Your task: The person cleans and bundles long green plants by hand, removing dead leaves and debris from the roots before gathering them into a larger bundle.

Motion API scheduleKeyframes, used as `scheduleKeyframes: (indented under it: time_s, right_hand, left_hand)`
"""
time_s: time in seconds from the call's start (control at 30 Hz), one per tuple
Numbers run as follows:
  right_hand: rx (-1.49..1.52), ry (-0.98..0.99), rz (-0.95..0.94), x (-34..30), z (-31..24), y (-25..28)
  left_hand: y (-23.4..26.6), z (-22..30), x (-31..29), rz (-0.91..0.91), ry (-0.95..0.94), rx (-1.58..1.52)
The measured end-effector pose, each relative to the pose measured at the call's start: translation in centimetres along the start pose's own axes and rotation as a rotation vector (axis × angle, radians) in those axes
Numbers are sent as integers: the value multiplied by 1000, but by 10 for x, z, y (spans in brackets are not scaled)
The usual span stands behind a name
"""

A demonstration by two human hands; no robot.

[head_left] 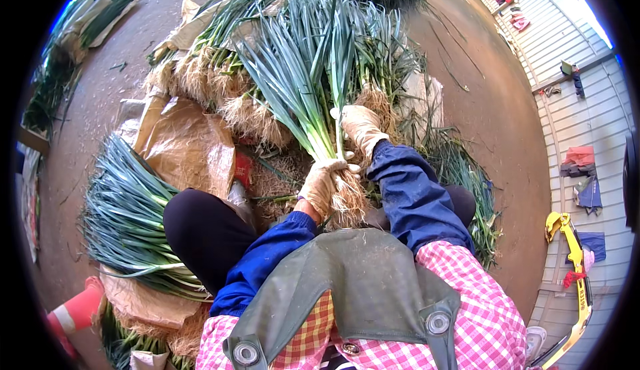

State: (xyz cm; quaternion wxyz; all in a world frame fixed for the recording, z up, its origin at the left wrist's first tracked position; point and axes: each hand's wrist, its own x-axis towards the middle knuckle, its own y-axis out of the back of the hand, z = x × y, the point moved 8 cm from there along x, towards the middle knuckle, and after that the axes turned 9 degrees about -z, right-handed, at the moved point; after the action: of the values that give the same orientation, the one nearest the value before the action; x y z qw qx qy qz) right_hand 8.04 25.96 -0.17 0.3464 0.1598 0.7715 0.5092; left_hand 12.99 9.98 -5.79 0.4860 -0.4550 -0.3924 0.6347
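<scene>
A bunch of green onions stands in front of me, its long green leaves fanning away and its pale roots hanging toward my lap. My left hand, in a tan work glove, is wrapped round the white stems just above those roots. Slightly higher and to the right, my right hand, gloved alike, closes on a green onion stalk along the bunch's right side. Part of its fingers is hidden. Behind the bunch lies a heap of unsorted green onions with tangled, dirty roots.
At my left, a pile of green onions rests on tan woven sacking. An orange-red cone stands at lower left. Loose leaves lie by my right knee. A yellow jointed arm shows before the corrugated wall at right.
</scene>
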Motion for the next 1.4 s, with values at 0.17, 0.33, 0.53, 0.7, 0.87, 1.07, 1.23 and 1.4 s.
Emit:
scheduleKeyframes:
  time_s: [0.17, 0.33, 0.53, 0.7, 0.87, 1.07, 1.23, 1.4]
  right_hand:
    - [207, 14, -11, -37, -5, 9]
    - [1300, 179, -169, -89, 18, -13]
    - [1407, 219, -120, -169, 25, 9]
    - [1495, 305, 56, -196, 54, 42]
    - [1643, 144, 686, -234, 243, 91]
    - [1687, 62, 202, -169, 151, 43]
    - [1258, 47, -464, -69, 28, -43]
    - [1356, 200, -431, -60, -23, -36]
  left_hand:
    - [15, 5, 5, 76, -40, 78]
    - [0, 11, -5, 111, -49, 29]
    - [2, 11, -2, -10, -45, -35]
    - [-6, 14, -12, -49, -13, -45]
    - [-21, 16, -16, -100, -7, -96]
    - [-19, 19, -19, -102, -17, -84]
    - [-39, 4, -10, -183, 17, -226]
    - [-33, 17, -20, -182, 8, -259]
